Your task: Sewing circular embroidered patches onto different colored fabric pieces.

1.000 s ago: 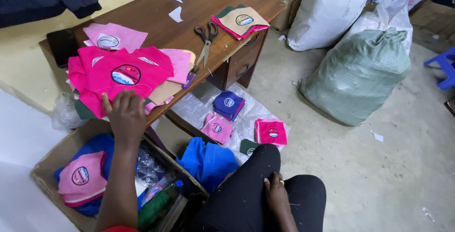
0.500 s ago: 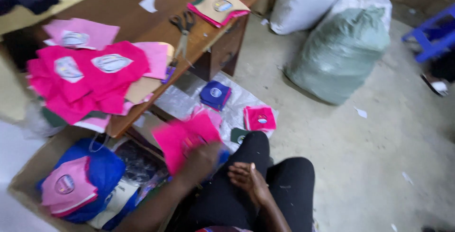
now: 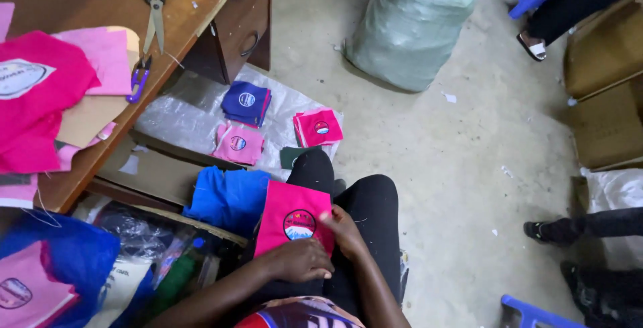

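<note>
A single head-worn camera looks steeply down, close over the lap, facing the desk [image 3: 201, 13] and floor [image 3: 455, 167] ahead.

I see one hot-pink cloth [image 3: 291, 217] lying flat across my lap, on the black trousers. It is roughly rectangular, a little taller than wide, and sits tilted, its top edge leaning to the right. A round badge [image 3: 299, 225] is on its face near the lower middle: dark ring, pale centre with some blue and a touch of red. The lower edge is covered by my left grip [image 3: 301, 261], and my right grip [image 3: 343, 229] touches its right edge beside the badge.
</note>
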